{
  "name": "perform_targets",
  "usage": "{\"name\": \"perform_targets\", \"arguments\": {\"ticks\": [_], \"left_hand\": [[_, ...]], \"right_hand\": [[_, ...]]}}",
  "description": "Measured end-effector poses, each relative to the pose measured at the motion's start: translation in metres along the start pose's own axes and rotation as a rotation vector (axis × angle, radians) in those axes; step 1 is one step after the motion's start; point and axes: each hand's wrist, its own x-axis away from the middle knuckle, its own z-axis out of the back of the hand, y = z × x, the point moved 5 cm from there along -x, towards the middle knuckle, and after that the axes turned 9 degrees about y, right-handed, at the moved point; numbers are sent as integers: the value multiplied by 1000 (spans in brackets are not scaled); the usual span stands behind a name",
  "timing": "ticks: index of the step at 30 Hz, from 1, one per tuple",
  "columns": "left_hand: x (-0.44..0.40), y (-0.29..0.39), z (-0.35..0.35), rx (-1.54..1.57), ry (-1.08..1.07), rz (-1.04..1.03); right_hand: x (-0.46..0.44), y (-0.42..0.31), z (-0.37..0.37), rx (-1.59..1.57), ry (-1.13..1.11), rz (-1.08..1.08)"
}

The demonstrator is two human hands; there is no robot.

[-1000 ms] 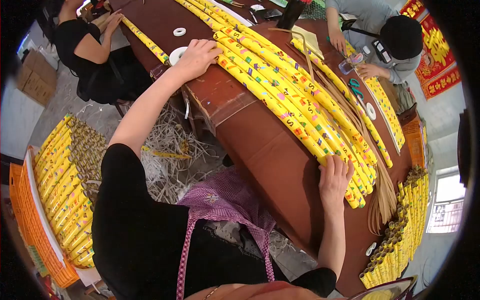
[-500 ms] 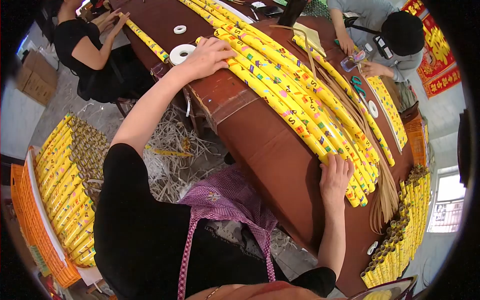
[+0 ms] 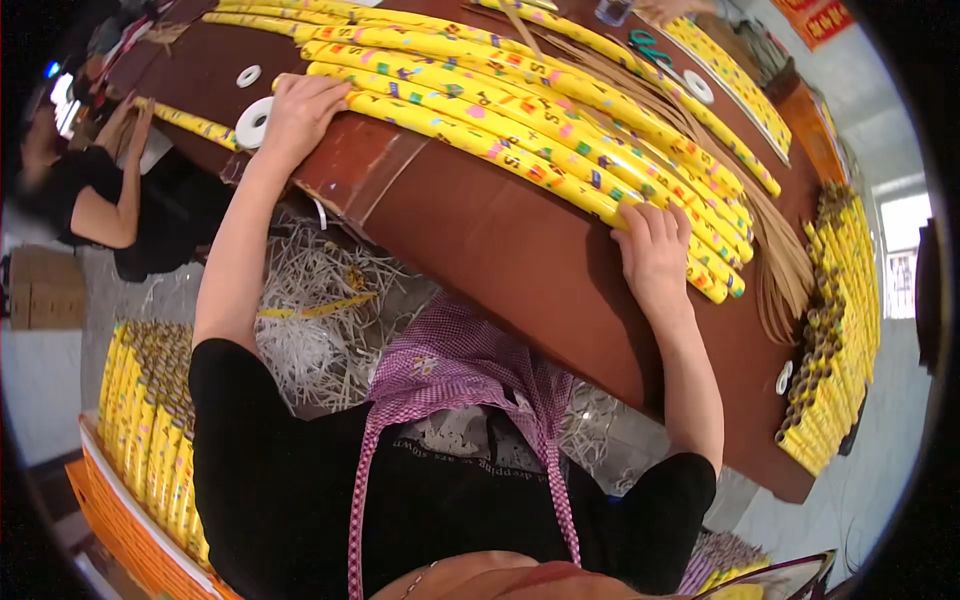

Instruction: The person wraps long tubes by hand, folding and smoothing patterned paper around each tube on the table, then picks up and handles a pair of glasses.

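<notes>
Several long yellow wrapping paper rolls (image 3: 520,125) with a colourful printed pattern lie side by side along the brown table. At the left end of the nearest roll, my left hand (image 3: 305,112) is closed over it with bent fingers. My right hand (image 3: 657,250) is curled over the same roll near its right end, the fingertips pressed on its top. Parts of the roll under both hands are hidden. A white tape roll (image 3: 255,124) lies just left of my left hand.
Brown paper strips (image 3: 775,265) trail behind the rolls. Green scissors (image 3: 650,45) and another tape roll (image 3: 698,87) lie farther back. Stacks of rolls stand right (image 3: 830,350) and in an orange crate (image 3: 130,530) at left. Shredded paper (image 3: 310,340) covers the floor. A co-worker (image 3: 110,200) sits left.
The view has turned and tipped, so the table appears higher. Both hands stay at the two ends of the near roll, which lies at a flatter angle in view.
</notes>
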Motion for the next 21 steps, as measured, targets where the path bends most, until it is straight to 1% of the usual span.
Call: {"name": "perform_targets", "arguments": {"ticks": [2,6,9,14,15,18,20,21], "left_hand": [[0,0,1,-43,-13,14],[1,3,-2,-62,-20,-11],[0,9,-1,-93,-40,-12],[0,8,-2,-97,-35,-3],[0,9,-2,-102,-36,-13],[1,8,-2,-91,-50,61],[2,9,-3,-105,-46,61],[2,8,-3,-115,-43,68]], "right_hand": [[2,5,1,-47,30,7],[2,13,3,-103,23,-86],[-13,1,2,-83,47,-69],[-54,-39,-25,-184,17,54],[-61,-40,-33,-186,26,49],[-74,-42,-54,-165,0,70],[-77,-42,-62,-157,-79,88],[-76,-42,-63,-157,-76,89]]}}
